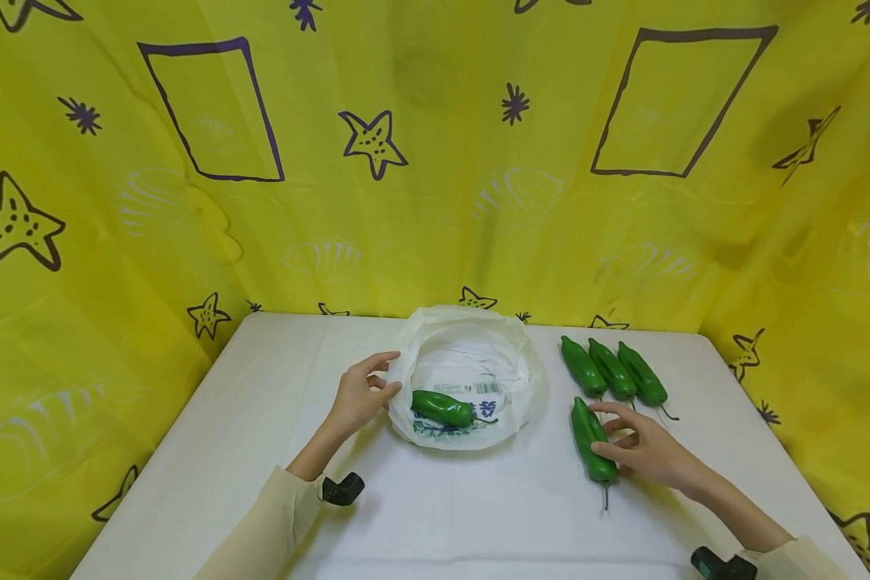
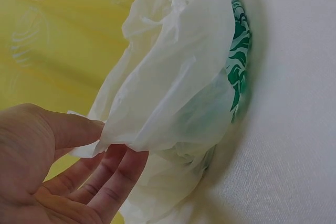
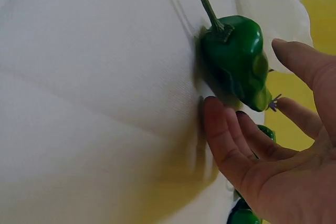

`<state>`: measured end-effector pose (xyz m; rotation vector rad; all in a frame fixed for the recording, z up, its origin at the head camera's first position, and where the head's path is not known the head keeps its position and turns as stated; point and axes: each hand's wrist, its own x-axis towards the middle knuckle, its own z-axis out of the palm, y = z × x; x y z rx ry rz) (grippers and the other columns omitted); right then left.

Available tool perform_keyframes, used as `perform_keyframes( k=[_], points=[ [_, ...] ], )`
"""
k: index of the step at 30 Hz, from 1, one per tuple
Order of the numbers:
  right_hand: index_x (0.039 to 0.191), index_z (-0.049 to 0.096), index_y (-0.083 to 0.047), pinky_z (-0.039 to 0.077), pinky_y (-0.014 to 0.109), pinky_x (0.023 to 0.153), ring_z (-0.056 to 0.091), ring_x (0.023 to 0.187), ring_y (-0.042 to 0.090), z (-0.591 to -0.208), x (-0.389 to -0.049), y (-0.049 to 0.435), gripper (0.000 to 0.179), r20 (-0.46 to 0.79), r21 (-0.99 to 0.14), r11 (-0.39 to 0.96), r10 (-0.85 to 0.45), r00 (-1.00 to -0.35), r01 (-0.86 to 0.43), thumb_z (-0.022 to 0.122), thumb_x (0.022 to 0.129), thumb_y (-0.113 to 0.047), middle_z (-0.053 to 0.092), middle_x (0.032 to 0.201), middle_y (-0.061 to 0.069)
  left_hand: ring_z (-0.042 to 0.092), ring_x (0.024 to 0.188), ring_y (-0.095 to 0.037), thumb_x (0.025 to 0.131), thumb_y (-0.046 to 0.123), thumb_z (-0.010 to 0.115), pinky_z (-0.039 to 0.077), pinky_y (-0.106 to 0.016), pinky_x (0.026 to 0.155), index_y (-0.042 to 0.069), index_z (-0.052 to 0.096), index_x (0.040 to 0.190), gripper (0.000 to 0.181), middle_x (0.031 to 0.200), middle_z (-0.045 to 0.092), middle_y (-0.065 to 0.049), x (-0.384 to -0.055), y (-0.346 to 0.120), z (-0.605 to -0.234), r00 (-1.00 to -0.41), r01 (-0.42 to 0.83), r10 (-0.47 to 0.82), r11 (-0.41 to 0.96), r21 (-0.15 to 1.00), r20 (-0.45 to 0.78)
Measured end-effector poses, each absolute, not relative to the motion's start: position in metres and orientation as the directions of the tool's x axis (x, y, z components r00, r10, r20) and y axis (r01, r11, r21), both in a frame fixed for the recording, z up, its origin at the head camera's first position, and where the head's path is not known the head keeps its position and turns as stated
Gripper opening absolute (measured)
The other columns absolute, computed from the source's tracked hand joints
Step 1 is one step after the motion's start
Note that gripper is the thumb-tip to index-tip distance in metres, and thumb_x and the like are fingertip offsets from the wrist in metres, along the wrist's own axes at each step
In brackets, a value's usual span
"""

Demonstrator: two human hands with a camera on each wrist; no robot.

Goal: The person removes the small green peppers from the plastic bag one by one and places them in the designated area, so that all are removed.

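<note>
A white plastic bag [image 1: 524,419] stands with its mouth spread wide, green print showing inside and on its side. One green chili pepper [image 1: 442,408] lies in it. My left hand [image 1: 358,396] pinches the bag's left rim between thumb and fingers, as the left wrist view shows closely. My right hand [image 1: 641,447] is at a second green pepper [image 1: 590,441] on the table, right of the bag. In the right wrist view its thumb and fingers are spread around this pepper [image 3: 233,59], with a gap between thumb and pepper.
Three more green peppers [image 1: 615,372] lie side by side behind the right hand. A white cloth [image 1: 435,515] covers the table. Yellow curtains [image 1: 435,217] with dark drawings hang at the back and both sides.
</note>
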<state>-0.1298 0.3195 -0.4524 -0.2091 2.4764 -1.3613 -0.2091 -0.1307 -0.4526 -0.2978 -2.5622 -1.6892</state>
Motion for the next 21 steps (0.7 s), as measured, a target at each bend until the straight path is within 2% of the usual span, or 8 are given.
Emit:
perform_keyframes(
  k=[5, 11, 21],
  points=[
    [0.155, 0.034, 0.0, 0.061, 0.037, 0.068, 0.069, 0.097, 0.029, -0.446, -0.132, 0.323, 0.075, -0.204, -0.848, 0.53, -0.338, -0.919, -0.007, 0.075, 0.095, -0.019, 0.051, 0.132, 0.035, 0.066, 0.071, -0.019, 0.089, -0.005, 0.075, 0.061, -0.042, 0.06, 0.006, 0.065, 0.136, 0.049, 0.119, 0.066, -0.021, -0.209, -0.13, -0.452, -0.98, 0.19, 0.127, 0.386, 0.903, 0.152],
    [0.155, 0.033, 0.002, 0.061, 0.036, 0.069, 0.069, 0.1, 0.034, -0.436, -0.134, 0.324, 0.075, -0.162, -0.83, 0.547, -0.426, -0.89, -0.111, 0.074, 0.096, -0.018, 0.048, 0.134, 0.04, 0.066, 0.07, -0.019, 0.089, -0.005, 0.075, 0.061, -0.042, 0.06, 0.006, 0.065, 0.136, 0.049, 0.118, 0.066, -0.021, -0.208, -0.13, -0.452, -0.981, 0.186, 0.123, 0.39, 0.902, 0.149],
    [0.152, 0.041, -0.003, 0.058, 0.036, 0.07, 0.068, 0.1, 0.031, -0.413, -0.138, 0.325, 0.073, -0.092, -0.708, 0.664, -0.424, -0.901, -0.24, 0.077, 0.094, -0.027, 0.055, 0.133, 0.033, 0.067, 0.072, -0.02, 0.089, -0.004, 0.075, 0.061, -0.042, 0.059, 0.006, 0.065, 0.136, 0.049, 0.119, 0.066, -0.021, -0.209, -0.131, -0.452, -0.98, 0.192, 0.123, 0.384, 0.903, 0.156]
  ],
)
